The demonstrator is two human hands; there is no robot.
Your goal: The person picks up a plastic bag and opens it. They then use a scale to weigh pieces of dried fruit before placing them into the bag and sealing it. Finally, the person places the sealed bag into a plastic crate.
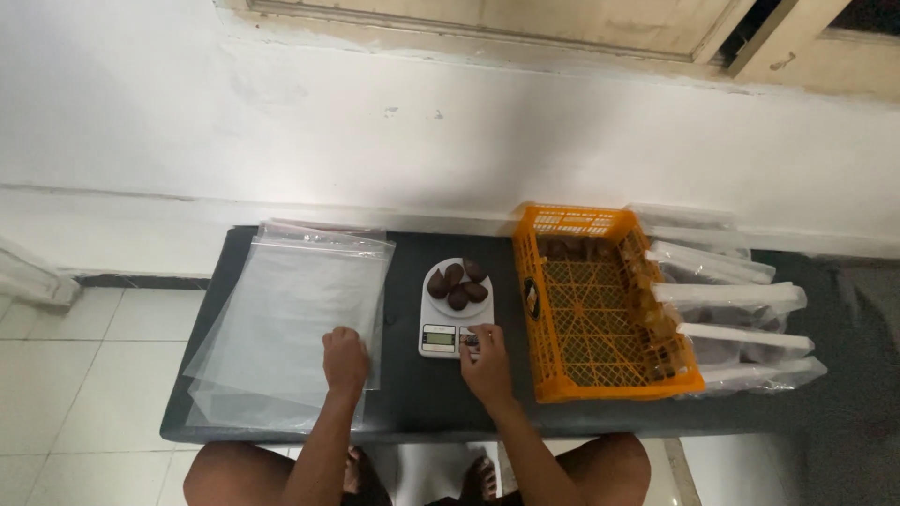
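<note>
A small white kitchen scale point(439, 334) stands in the middle of a low dark table point(412, 398). Several dark brown fruits point(458, 285) lie on its round platform. My right hand point(487, 361) rests at the scale's front right corner, fingertips on its buttons beside the display. My left hand point(345, 361) lies fingers curled on the near right part of a stack of clear plastic bags point(291, 314) spread over the table's left side. Neither hand holds anything up.
An orange plastic crate point(600, 375) stands right of the scale, a few dark fruits at its far end. Filled clear bags point(731, 323) lie in a row beyond its right side. A white wall runs behind; my knees are below the table edge.
</note>
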